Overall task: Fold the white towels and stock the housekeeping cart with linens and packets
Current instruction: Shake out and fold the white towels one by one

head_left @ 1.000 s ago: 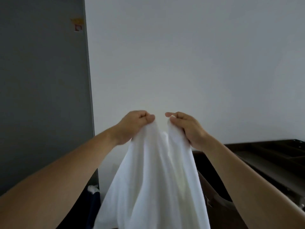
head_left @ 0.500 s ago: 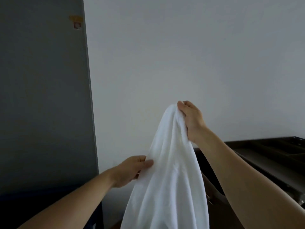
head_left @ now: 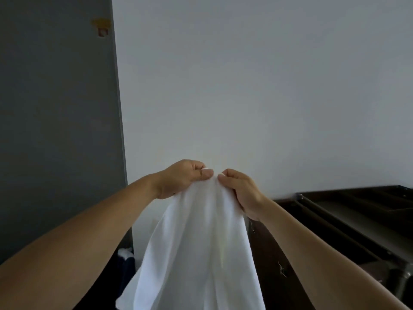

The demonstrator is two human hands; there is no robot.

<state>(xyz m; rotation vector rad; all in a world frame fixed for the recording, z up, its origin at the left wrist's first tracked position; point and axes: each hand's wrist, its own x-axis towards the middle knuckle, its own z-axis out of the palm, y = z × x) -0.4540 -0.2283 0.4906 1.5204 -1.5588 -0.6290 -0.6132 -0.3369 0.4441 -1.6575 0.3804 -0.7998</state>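
Panel (head_left: 55, 130), grey, bounds the left, its vertical edge meeting the white wall (head_left: 245, 86). The left hand (head_left: 181, 179) pinches the top hem of the white towel (head_left: 201, 242) between thumb and curled fingers, almost touching the right hand (head_left: 241, 193), which pinches the same hem likewise. The towel hangs in mid-air between the 2 forearms in long soft folds, its lower end out of frame. It appears light, limp and not slippery, so its 2 upper corners are probably the surest holds. Open room lies ahead toward the wall. The dark cart top (head_left: 357, 215) at right has a raised rim, a likely snag.
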